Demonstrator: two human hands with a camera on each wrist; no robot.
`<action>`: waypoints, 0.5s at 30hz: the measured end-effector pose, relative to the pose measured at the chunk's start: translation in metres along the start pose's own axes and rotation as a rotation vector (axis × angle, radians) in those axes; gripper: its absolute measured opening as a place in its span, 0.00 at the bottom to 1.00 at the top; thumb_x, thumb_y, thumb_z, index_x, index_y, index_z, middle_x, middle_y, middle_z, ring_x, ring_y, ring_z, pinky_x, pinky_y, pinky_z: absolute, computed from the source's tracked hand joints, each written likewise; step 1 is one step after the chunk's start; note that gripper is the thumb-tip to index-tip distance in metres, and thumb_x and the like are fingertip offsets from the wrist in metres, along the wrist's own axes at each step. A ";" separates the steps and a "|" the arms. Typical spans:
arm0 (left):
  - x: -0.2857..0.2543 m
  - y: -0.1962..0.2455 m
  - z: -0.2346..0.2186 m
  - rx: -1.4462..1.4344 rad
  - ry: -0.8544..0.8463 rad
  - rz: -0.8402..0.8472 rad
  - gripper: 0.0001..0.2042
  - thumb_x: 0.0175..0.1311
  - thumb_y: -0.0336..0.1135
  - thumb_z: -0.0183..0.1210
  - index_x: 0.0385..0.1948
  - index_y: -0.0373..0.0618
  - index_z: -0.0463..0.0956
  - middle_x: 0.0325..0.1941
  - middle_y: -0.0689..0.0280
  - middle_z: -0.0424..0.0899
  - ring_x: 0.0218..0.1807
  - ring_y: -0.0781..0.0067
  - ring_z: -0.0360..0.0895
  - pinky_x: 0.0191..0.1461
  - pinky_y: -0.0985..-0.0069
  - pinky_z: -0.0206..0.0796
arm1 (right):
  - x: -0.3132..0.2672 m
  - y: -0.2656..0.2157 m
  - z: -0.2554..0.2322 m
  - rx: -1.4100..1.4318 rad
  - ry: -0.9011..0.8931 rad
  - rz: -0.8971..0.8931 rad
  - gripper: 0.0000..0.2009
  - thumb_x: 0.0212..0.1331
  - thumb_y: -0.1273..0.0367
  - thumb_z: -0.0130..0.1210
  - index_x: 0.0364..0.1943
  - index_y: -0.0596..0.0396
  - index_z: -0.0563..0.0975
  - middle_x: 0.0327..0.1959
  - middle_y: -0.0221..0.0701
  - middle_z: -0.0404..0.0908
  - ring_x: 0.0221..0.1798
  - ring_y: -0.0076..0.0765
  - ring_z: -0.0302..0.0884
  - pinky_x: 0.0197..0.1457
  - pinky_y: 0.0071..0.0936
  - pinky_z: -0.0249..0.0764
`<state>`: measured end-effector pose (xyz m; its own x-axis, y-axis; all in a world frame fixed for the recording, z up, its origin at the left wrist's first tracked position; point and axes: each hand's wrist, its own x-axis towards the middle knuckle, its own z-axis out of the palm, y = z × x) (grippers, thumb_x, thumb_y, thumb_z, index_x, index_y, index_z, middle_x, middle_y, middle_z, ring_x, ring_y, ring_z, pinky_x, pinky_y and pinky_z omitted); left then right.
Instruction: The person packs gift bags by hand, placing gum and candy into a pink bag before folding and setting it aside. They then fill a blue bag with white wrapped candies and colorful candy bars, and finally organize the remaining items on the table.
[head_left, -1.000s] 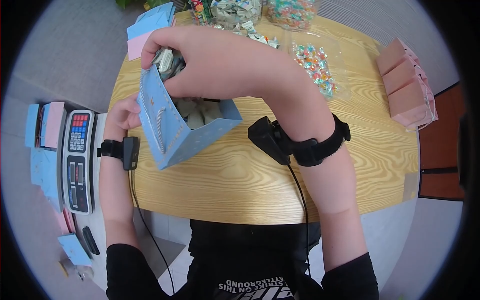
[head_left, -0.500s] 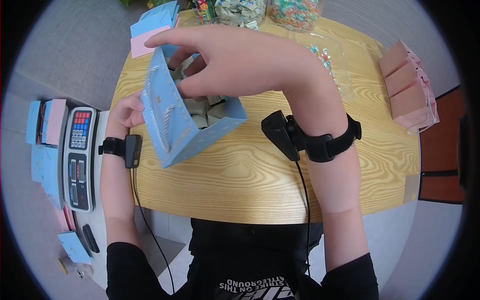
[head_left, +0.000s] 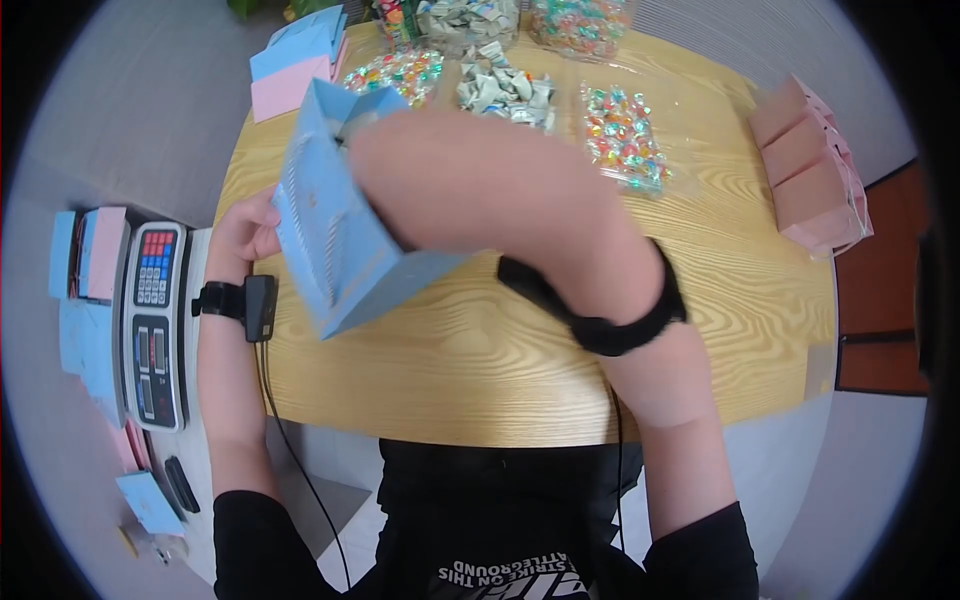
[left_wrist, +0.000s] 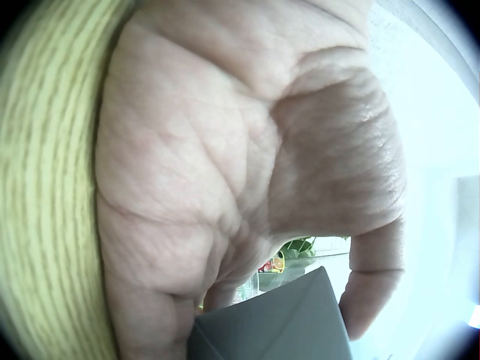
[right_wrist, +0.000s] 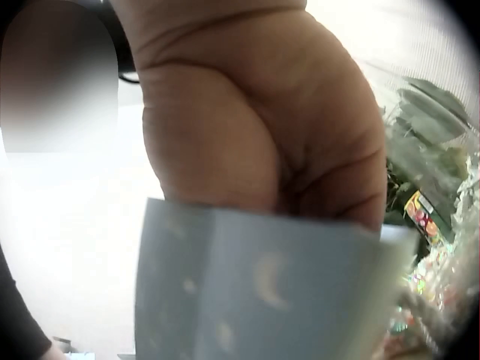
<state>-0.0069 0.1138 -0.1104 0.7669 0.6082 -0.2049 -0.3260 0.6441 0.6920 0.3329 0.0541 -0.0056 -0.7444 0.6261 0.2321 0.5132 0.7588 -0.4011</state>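
Observation:
A light blue paper bag (head_left: 335, 235) with white rope handles leans tilted on the table. My left hand (head_left: 248, 228) grips its left side; in the left wrist view, the thumb and fingers of that hand (left_wrist: 247, 150) lie on either side of the bag's grey-looking corner (left_wrist: 274, 322). Reaching into the bag's mouth, my right hand (head_left: 430, 175) is blurred. The right wrist view has this hand (right_wrist: 262, 127) behind the moon-printed bag wall (right_wrist: 247, 285), which hides the fingers and whatever they may hold.
Piles of shiny wrapped sweets (head_left: 625, 135) and pale packets (head_left: 505, 92) lie at the back, with filled tubs (head_left: 580, 28) behind. Pink bags (head_left: 815, 170) stand right. Blue and pink bags (head_left: 290, 85) lie back left. A scale (head_left: 155, 325) sits left.
My right hand held pale packets at the bag's mouth, then spread its fingers over the opening; now it is lower, its fingers out of sight inside. My left hand keeps its grip.

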 end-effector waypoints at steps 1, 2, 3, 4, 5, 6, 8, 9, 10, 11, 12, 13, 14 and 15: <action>-0.001 0.001 -0.005 -0.029 -0.019 -0.006 0.35 0.46 0.22 0.56 0.62 0.26 0.58 0.60 0.46 0.73 0.59 0.53 0.76 0.64 0.60 0.70 | 0.002 0.000 0.014 -0.005 0.009 0.011 0.09 0.55 0.71 0.56 0.38 0.59 0.81 0.30 0.43 0.83 0.35 0.46 0.83 0.35 0.37 0.77; -0.001 0.002 -0.008 -0.022 -0.029 -0.015 0.35 0.46 0.22 0.56 0.62 0.26 0.58 0.60 0.46 0.73 0.59 0.53 0.76 0.64 0.60 0.70 | 0.002 -0.003 0.025 0.055 0.065 0.009 0.08 0.50 0.72 0.56 0.34 0.58 0.82 0.30 0.44 0.82 0.33 0.48 0.82 0.32 0.38 0.76; -0.002 0.002 -0.010 -0.054 -0.058 -0.017 0.34 0.47 0.22 0.57 0.62 0.26 0.59 0.59 0.46 0.74 0.58 0.53 0.77 0.63 0.60 0.70 | 0.004 -0.003 0.032 0.114 0.120 0.005 0.08 0.45 0.74 0.57 0.31 0.57 0.83 0.29 0.45 0.81 0.31 0.50 0.81 0.28 0.38 0.75; -0.002 0.002 -0.011 -0.088 -0.084 -0.018 0.34 0.47 0.22 0.57 0.62 0.26 0.59 0.58 0.46 0.74 0.56 0.54 0.78 0.63 0.61 0.71 | 0.007 -0.001 0.030 0.083 0.063 0.008 0.08 0.47 0.73 0.57 0.33 0.57 0.83 0.32 0.43 0.83 0.32 0.48 0.82 0.30 0.37 0.76; -0.001 0.002 -0.008 -0.087 -0.089 -0.020 0.34 0.47 0.22 0.57 0.62 0.26 0.59 0.58 0.46 0.74 0.56 0.54 0.78 0.63 0.61 0.71 | 0.008 -0.004 0.019 0.080 0.065 0.011 0.08 0.47 0.73 0.57 0.33 0.57 0.83 0.32 0.43 0.83 0.32 0.48 0.82 0.30 0.37 0.76; -0.002 0.003 -0.004 -0.029 -0.031 -0.010 0.34 0.47 0.22 0.57 0.62 0.26 0.59 0.58 0.46 0.74 0.56 0.54 0.78 0.62 0.61 0.72 | 0.009 -0.008 0.005 0.112 -0.058 0.078 0.08 0.48 0.73 0.57 0.34 0.56 0.84 0.32 0.42 0.84 0.32 0.46 0.83 0.32 0.36 0.77; -0.004 0.001 -0.002 0.022 0.033 0.012 0.34 0.48 0.22 0.57 0.62 0.26 0.59 0.58 0.47 0.75 0.55 0.54 0.79 0.61 0.62 0.72 | 0.011 -0.009 -0.014 0.141 -0.192 0.134 0.09 0.49 0.73 0.58 0.34 0.56 0.84 0.32 0.41 0.84 0.32 0.44 0.83 0.33 0.35 0.78; -0.003 0.001 -0.005 0.016 0.032 0.009 0.34 0.48 0.22 0.57 0.62 0.26 0.59 0.58 0.47 0.74 0.56 0.54 0.78 0.61 0.62 0.72 | 0.009 -0.002 -0.021 0.187 -0.093 0.032 0.09 0.50 0.74 0.58 0.36 0.59 0.83 0.31 0.42 0.83 0.33 0.45 0.82 0.34 0.35 0.77; -0.002 0.001 -0.006 0.009 0.031 0.006 0.33 0.49 0.22 0.57 0.62 0.26 0.59 0.58 0.46 0.74 0.56 0.54 0.78 0.62 0.63 0.72 | 0.006 0.001 -0.026 0.234 0.005 -0.070 0.09 0.52 0.74 0.58 0.37 0.62 0.82 0.29 0.43 0.82 0.34 0.45 0.82 0.36 0.36 0.76; -0.001 0.000 -0.004 0.003 0.038 0.016 0.33 0.49 0.22 0.57 0.62 0.26 0.59 0.58 0.46 0.74 0.56 0.54 0.78 0.62 0.63 0.72 | 0.004 0.001 -0.033 0.235 -0.005 -0.078 0.09 0.52 0.74 0.58 0.37 0.62 0.82 0.29 0.43 0.82 0.34 0.45 0.82 0.36 0.36 0.76; 0.001 -0.002 0.000 -0.017 0.010 0.012 0.34 0.49 0.22 0.56 0.63 0.26 0.58 0.59 0.46 0.74 0.56 0.54 0.78 0.62 0.63 0.72 | 0.003 0.000 -0.039 0.191 0.010 -0.004 0.09 0.51 0.74 0.59 0.36 0.62 0.82 0.30 0.43 0.83 0.35 0.45 0.82 0.37 0.35 0.76; 0.003 -0.002 0.004 -0.034 -0.019 0.007 0.34 0.49 0.22 0.56 0.63 0.26 0.58 0.60 0.46 0.73 0.57 0.54 0.78 0.63 0.63 0.71 | 0.003 -0.001 -0.042 0.146 0.028 0.070 0.09 0.49 0.74 0.60 0.36 0.63 0.82 0.30 0.43 0.83 0.35 0.44 0.83 0.38 0.34 0.76; 0.003 -0.003 0.006 -0.017 -0.001 0.014 0.34 0.49 0.22 0.56 0.64 0.26 0.57 0.60 0.46 0.73 0.58 0.55 0.77 0.64 0.64 0.71 | 0.004 -0.002 -0.038 0.091 -0.005 0.112 0.08 0.50 0.73 0.60 0.33 0.63 0.81 0.30 0.45 0.83 0.35 0.44 0.83 0.38 0.34 0.76; 0.003 -0.003 0.006 -0.018 0.003 0.020 0.34 0.49 0.22 0.56 0.64 0.26 0.57 0.60 0.46 0.73 0.58 0.55 0.77 0.64 0.64 0.71 | 0.004 -0.005 -0.031 0.090 -0.009 0.105 0.08 0.50 0.73 0.60 0.33 0.63 0.81 0.30 0.45 0.83 0.35 0.44 0.83 0.38 0.34 0.76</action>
<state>-0.0005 0.1107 -0.1087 0.7583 0.6227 -0.1930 -0.3515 0.6398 0.6834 0.3405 0.0584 0.0250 -0.6927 0.6992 0.1769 0.5480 0.6698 -0.5011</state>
